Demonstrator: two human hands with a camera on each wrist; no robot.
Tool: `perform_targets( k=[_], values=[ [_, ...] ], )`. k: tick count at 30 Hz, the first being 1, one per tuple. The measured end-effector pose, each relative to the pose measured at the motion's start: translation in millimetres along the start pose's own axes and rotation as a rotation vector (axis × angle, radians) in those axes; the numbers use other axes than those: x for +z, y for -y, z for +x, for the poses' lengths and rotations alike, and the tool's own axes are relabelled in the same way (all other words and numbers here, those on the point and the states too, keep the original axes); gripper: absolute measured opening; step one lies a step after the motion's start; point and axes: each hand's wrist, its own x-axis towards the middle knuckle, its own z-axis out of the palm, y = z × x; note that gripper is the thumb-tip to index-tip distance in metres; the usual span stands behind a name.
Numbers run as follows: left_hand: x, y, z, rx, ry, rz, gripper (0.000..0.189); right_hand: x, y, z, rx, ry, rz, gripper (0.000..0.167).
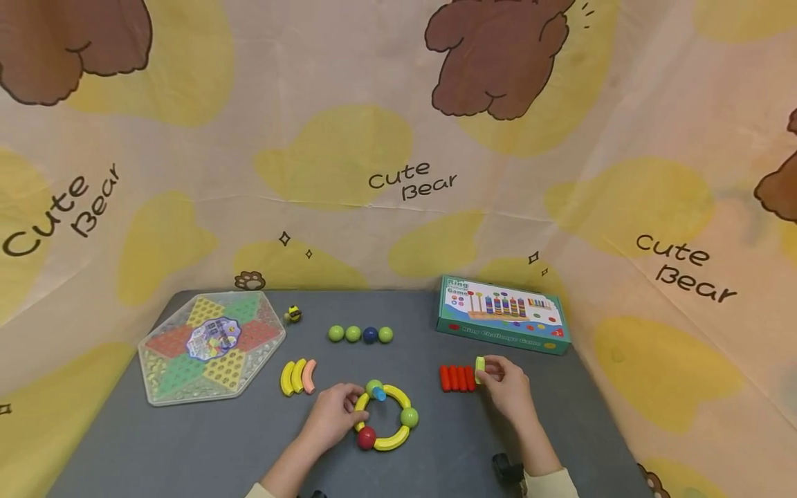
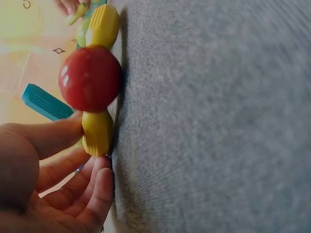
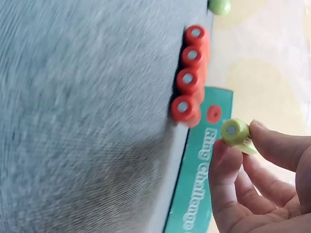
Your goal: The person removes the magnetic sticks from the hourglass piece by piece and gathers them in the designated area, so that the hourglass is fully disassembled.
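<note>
My left hand [image 1: 336, 413] pinches a curved yellow piece [image 2: 97, 133] on the left side of a ring lying on the table. That ring joins yellow curved rods [image 1: 392, 441] with a red ball [image 1: 366, 437] and green balls [image 1: 409, 417]; a blue rod [image 1: 378, 393] sticks up from the green ball at its back. Off to the right, my right hand [image 1: 509, 389] holds a light green rod [image 1: 479, 370] between thumb and fingers. In the right wrist view a grey round tip shows on the rod's end [image 3: 231, 130]. Just left of it lies a row of red rods [image 1: 457, 378].
Behind the ring stand green balls [image 1: 353, 334] and a dark blue ball [image 1: 370, 335] in a row. Yellow and pink curved rods [image 1: 308, 377] lie left, beside a hexagonal board [image 1: 249, 391]. A small bee figure [image 1: 293, 314] and a Ring Challenge Game box [image 1: 504, 315] sit farther back.
</note>
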Motion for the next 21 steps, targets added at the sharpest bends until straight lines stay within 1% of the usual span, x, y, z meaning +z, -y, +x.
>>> perform_targets(
  k=[4, 8, 11, 16, 18, 21],
  values=[
    [-0.6, -1.5, -0.3, 0.004, 0.008, -0.003, 0.037, -2.0, -7.9, 5.6, 0.03, 0.03, -0.019, 0.035],
    [-0.9, -1.7, 0.5, -0.018, 0.023, -0.027, 0.042, -1.7, -15.9, 11.1, 0.054, 0.028, -0.057, 0.035],
    [-0.5, -0.6, 1.2, -0.024, 0.028, -0.019, 0.042, -0.2, -20.8, 13.9, 0.073, 0.028, -0.098, 0.031],
    [-0.7, 0.5, 0.4, -0.014, 0.006, -0.009, 0.037, 3.0, -23.4, 16.3, 0.065, 0.059, -0.148, 0.023],
    [-1.3, -0.2, -0.7, -0.019, -0.005, -0.008, 0.036, 4.1, -23.0, 16.9, 0.054, 0.061, -0.158, 0.021],
    [-2.1, -1.8, -2.3, -0.035, -0.002, 0.006, 0.038, 5.4, -22.8, 17.7, 0.046, 0.055, -0.171, 0.022]
  ],
)
